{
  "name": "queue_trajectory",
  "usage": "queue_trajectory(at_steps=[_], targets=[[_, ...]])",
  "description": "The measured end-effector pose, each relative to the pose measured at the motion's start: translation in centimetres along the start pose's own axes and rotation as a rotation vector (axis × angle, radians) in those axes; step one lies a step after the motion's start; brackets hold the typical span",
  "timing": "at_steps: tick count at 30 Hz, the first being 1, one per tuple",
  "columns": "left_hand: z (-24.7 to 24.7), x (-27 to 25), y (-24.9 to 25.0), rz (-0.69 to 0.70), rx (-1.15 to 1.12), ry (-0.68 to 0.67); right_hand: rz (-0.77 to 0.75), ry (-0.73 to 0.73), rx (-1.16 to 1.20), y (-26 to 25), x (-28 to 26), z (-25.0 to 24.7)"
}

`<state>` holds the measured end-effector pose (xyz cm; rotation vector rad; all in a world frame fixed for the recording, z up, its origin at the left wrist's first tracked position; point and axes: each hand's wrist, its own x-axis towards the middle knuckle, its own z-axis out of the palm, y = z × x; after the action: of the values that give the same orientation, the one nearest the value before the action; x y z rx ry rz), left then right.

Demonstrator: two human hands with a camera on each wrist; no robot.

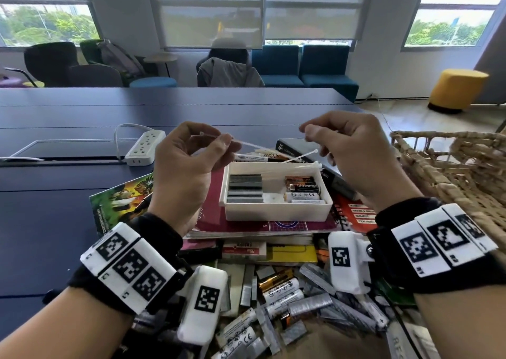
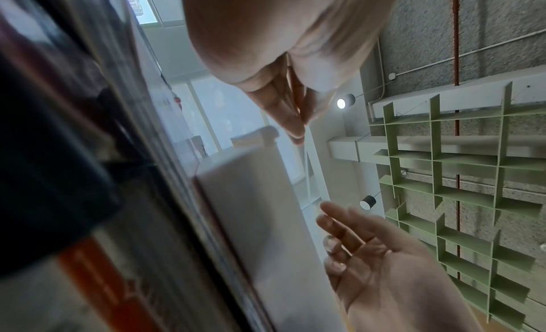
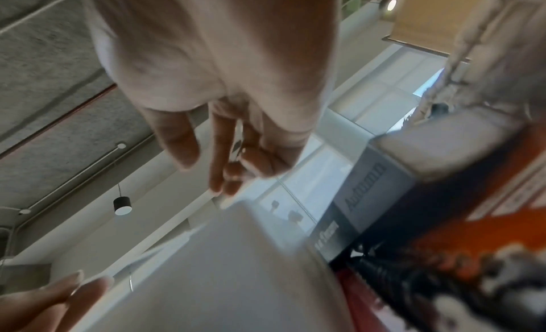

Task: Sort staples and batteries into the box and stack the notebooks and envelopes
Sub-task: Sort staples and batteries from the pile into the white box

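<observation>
A white box (image 1: 276,212) sits on a stack of notebooks (image 1: 246,228), with staple strips (image 1: 245,189) in its left half and batteries (image 1: 304,191) in its right half. Both hands hover just above the box. My left hand (image 1: 227,142) pinches one thin white cable tie (image 1: 254,146) between thumb and forefinger. My right hand (image 1: 308,135) has its fingers curled round more cable ties (image 1: 301,156) that point at the left hand. Loose batteries (image 1: 283,294) and staple strips (image 1: 309,305) lie in a heap near me. The wrist views show the box wall (image 2: 266,220) (image 3: 236,267) from below.
A wicker basket (image 1: 451,172) stands at the right. A white power strip (image 1: 145,147) lies on the dark blue table (image 1: 68,194) at the left. A dark book (image 1: 301,146) lies behind the box, and an orange notebook (image 1: 356,216) pokes out right of it.
</observation>
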<state>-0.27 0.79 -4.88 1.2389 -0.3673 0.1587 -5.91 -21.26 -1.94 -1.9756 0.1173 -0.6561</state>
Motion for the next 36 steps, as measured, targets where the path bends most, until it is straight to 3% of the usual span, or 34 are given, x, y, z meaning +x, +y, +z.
queue_trajectory(at_steps=[3, 7, 13, 19, 22, 27, 33, 36], targets=[[0.0, 0.0, 0.0, -0.008, -0.038, -0.008, 0.019, -0.173, -0.032, -0.5, -0.4, 0.2], [-0.1, 0.0, -0.1, -0.024, -0.029, -0.032, 0.066, -0.107, -0.059, -0.1, -0.3, 0.6], [0.0, 0.0, -0.4, 0.003, 0.154, -0.131, 0.143, -0.12, 0.25, -1.2, -0.5, 0.7], [0.1, -0.4, 0.0, -0.03, 0.148, -0.19, 0.256, -0.008, 0.301, -1.0, -0.2, 0.9], [0.4, -0.4, 0.0, -0.03, 0.158, -0.2, 0.306, -0.111, 0.551, -1.2, -0.8, 0.8], [0.4, -0.2, -0.5, 0.02, 0.222, -0.166, 0.235, -0.209, 0.771, -1.5, -1.2, 0.4], [-0.3, 0.2, -0.9, 0.086, 0.492, -0.158, 0.206, -0.029, 0.585, -0.4, -0.5, 0.5], [-0.8, 0.5, -1.5, 0.042, 0.608, -0.188, 0.245, 0.029, 0.512, 0.6, -0.3, 0.6]])
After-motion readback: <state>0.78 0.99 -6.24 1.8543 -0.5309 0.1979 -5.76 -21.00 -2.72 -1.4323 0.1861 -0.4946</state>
